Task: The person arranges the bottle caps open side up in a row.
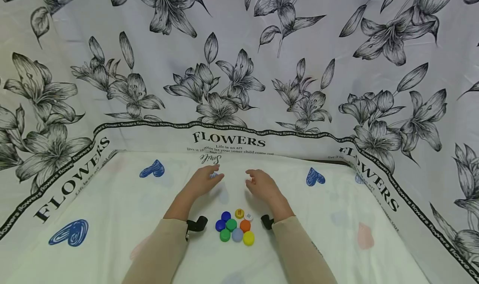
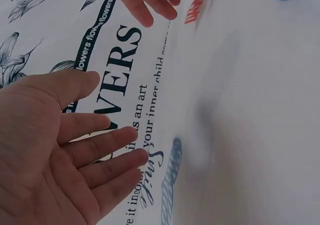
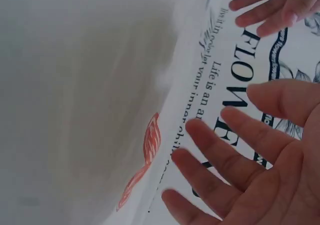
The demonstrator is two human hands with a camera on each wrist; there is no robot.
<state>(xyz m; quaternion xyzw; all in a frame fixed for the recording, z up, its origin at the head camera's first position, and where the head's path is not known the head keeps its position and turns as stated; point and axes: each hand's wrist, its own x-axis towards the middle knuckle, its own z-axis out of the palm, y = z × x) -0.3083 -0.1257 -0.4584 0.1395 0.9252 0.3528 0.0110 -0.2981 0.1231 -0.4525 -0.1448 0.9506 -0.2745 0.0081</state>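
Observation:
My left hand [image 1: 202,181] hovers over the white cloth, fingers loosely extended and holding nothing. Opposite it, my right hand [image 1: 263,186] faces inward with its fingers spread, also bare. In the left wrist view the left palm [image 2: 45,150] shows with nothing in it; the right wrist view shows the right palm [image 3: 270,185] in the same way. Between the forearms, nearer the body, lies a cluster of bottle caps: blue [image 1: 226,216], green [image 1: 231,224], orange [image 1: 245,225], yellow [image 1: 248,238], light blue [image 1: 237,235] and a small white one [image 1: 248,217]. Neither hand touches them.
A white cloth [image 1: 112,217] printed with hearts covers the table. Behind and at both sides hangs a flower-printed curtain [image 1: 232,38] with a black lettered band. Black wrist cameras sit on the left [image 1: 197,223] and right [image 1: 267,222] wrists, beside the caps.

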